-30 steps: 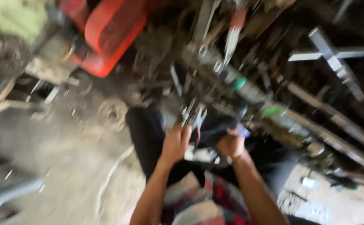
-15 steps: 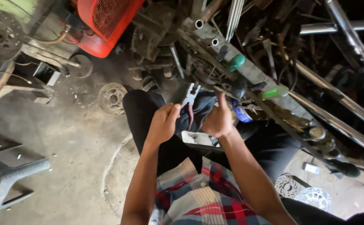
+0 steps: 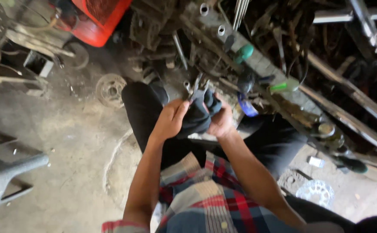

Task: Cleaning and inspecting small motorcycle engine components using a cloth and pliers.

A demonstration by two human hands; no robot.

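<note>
Fingers of both hands (image 3: 195, 118) grip a dark cloth (image 3: 199, 116).

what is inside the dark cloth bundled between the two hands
Metal tool ends, like plier jaws, stick out of the top of the dark cloth, which the left hand and right hand grip. The rest of the tool is covered by the cloth.

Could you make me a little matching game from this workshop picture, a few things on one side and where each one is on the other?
Things:
1. dark cloth
2. red machine housing
3. round metal disc
4. green-handled tool

Places:
A. top left of the picture
B. on the cluttered workbench, above the hands
C. between the left hand and right hand
D. flat on the concrete floor, left of the knee

Pairs: 1-C, 2-A, 3-D, 4-B
</note>
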